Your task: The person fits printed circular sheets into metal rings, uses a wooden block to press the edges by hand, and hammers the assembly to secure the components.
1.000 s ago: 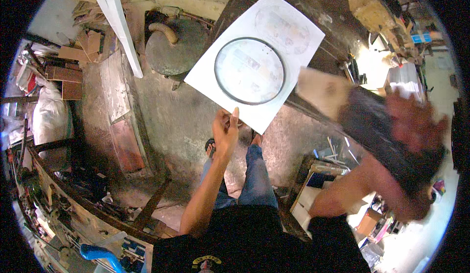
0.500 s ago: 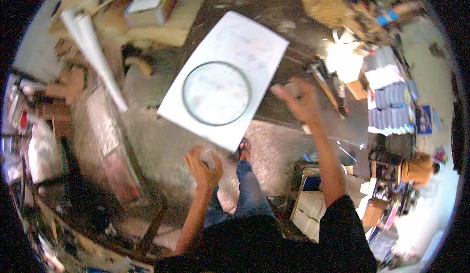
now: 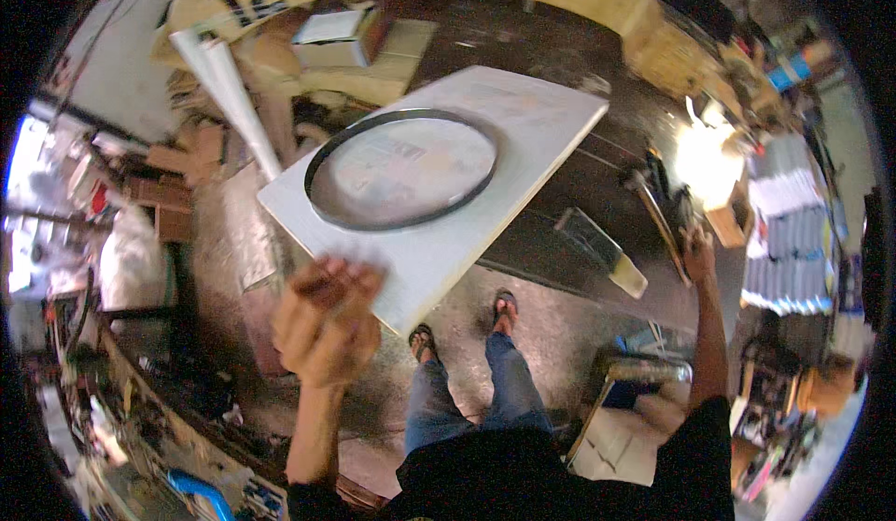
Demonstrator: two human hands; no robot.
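Note:
A white rectangular board [image 3: 537, 101] lies on the dark table, its near corner jutting past the edge. On it rests a thin black ring [image 3: 322, 211], flat and wide. My left hand [image 3: 327, 320] is raised in front of the board's near left edge, fingers curled together and blurred; whatever they may hold cannot be made out. Over the table's right side, my right hand [image 3: 698, 250] reaches out with fingers apart, beside a hammer [image 3: 661, 227]. Between board and hammer lies a flat dark blade-like tool [image 3: 597, 246] with a pale end.
A bright lamp [image 3: 707, 161] glows beyond the hammer, near a small wooden block [image 3: 726, 225]. Stacked grey-white bundles [image 3: 789, 222] stand at right. Long white rolls [image 3: 229, 101] lean at left. An open carton [image 3: 616, 428] sits near my right side.
My right hand has moved right, from beside the board to near the hammer, uncovering the flat tool. My left hand has risen and moved left, closer to view. The whole view has shifted.

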